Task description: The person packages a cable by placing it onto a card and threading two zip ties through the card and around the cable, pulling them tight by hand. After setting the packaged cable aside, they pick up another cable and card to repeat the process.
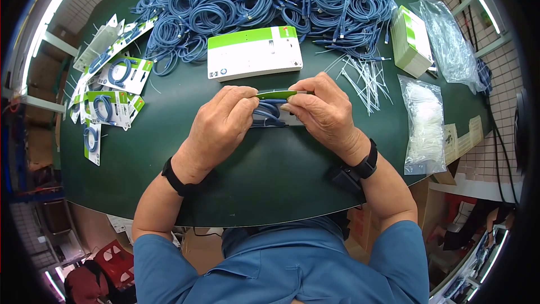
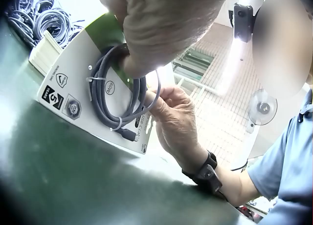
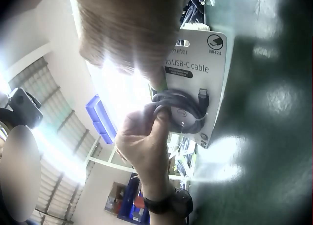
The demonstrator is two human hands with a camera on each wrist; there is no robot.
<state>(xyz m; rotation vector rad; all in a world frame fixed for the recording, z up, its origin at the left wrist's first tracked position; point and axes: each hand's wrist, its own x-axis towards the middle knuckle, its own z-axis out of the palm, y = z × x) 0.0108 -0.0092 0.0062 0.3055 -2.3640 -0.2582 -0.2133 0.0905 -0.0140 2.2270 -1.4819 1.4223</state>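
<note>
A printed card (image 1: 277, 95) with a green end is held between both hands above the green table. On its face lies a coiled blue cable (image 1: 267, 114), fastened by small ties, one seen near the plug in the left wrist view (image 2: 120, 118). The left hand (image 1: 222, 127) pinches the card's left side, fingers by the coil (image 2: 100, 88). The right hand (image 1: 326, 114) pinches the right side near the top edge, thumb and fingertips together. In the right wrist view, the card (image 3: 195, 64) shows a hanging hole, and the cable plug (image 3: 203, 99) lies on it.
Ahead stands a stack of cards (image 1: 253, 56), with a heap of coiled cables (image 1: 247, 3) behind. Carded cables (image 1: 107, 107) lie left. Loose white ties (image 1: 368, 87), a bag of ties (image 1: 423, 129), another card stack (image 1: 410, 39) and a clear bag (image 1: 450, 45) lie right.
</note>
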